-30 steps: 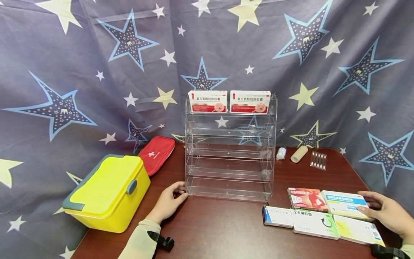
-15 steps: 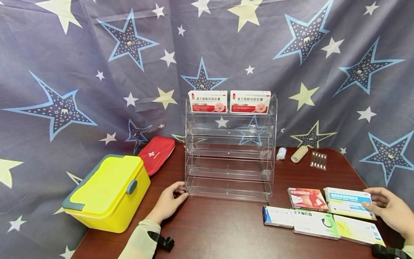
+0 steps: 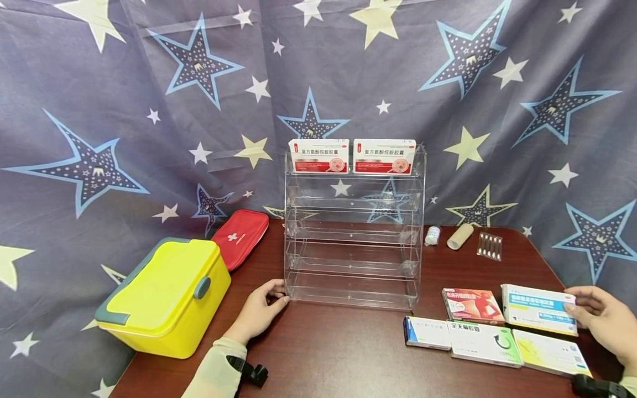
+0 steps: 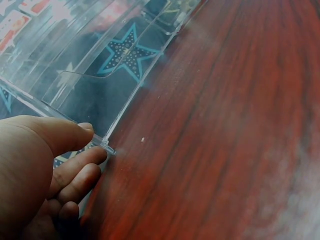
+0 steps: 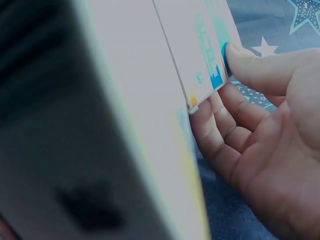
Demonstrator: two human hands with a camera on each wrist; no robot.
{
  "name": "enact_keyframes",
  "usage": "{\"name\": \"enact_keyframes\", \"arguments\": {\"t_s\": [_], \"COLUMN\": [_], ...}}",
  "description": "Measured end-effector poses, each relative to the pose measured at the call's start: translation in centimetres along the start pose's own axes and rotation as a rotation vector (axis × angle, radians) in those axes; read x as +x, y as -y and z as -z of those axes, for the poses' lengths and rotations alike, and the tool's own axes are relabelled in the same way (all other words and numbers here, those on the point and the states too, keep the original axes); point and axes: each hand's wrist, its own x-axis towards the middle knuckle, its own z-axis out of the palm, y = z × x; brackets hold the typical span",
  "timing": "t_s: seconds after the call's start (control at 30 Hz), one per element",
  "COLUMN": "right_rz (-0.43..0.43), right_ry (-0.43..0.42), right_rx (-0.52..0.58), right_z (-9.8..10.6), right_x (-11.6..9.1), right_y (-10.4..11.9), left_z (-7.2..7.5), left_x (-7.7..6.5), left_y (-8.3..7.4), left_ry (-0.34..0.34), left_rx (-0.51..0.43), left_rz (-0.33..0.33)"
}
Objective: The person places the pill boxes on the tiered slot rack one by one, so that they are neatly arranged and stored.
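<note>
My left hand [image 3: 262, 308] is at the lower left front corner of a clear tiered display rack [image 3: 351, 296], thumb and curled fingers on its side edge; the left wrist view shows this grip [image 4: 55, 160] close up. My right hand [image 3: 603, 323] pinches the right end of a white and blue medicine box [image 3: 539, 310], thumb on its front face and fingers behind. That box looks tilted up a little. Around it lie a red medicine box [image 3: 473, 305], a white and green box [image 3: 485, 342], a white and yellow box [image 3: 549, 352] and a small blue and white box [image 3: 427, 333].
Two red and white medicine boxes [image 3: 319, 157] stand on the rack's top tier. A yellow lidded case [image 3: 164, 298] and a red first-aid pouch [image 3: 243, 237] sit at left. Behind right are a small white bottle [image 3: 432, 236], a tan roll [image 3: 460, 236] and a blister strip [image 3: 490, 246].
My right hand has shifted the white and blue box slightly right, away from the red box, and raised its far edge. My left hand stays at the rack.
</note>
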Motion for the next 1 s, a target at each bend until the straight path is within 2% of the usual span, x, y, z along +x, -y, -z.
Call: {"name": "enact_keyframes", "arguments": {"t_s": [0.23,0.5,0.67,0.83,0.97,1.0], "right_rz": [-0.022,0.037,0.071,0.114,0.253,0.286], "right_ry": [-0.039,-0.117,-0.169,-0.233,-0.227,-0.220], "right_rx": [0.071,0.302,0.400,0.485,0.739,0.760], "right_z": [0.1,0.3,0.3,0.6,1.1,1.3], "right_x": [0.0,0.0,0.5,1.3,2.4,2.7], "right_y": [0.7,1.5,3.0,6.9,12.3,14.0], "left_z": [0.0,0.1,0.2,0.1,0.0,0.1], "left_x": [0.0,0.1,0.0,-0.1,-0.1,-0.1], "left_y": [-0.1,-0.4,-0.4,-0.4,-0.4,-0.4], "left_ry": [0.002,0.007,0.009,0.007,0.003,0.002], "left_rx": [0.007,0.004,0.005,0.000,0.015,0.018], "left_rz": [0.016,0.037,0.044,0.037,0.035,0.037]}}
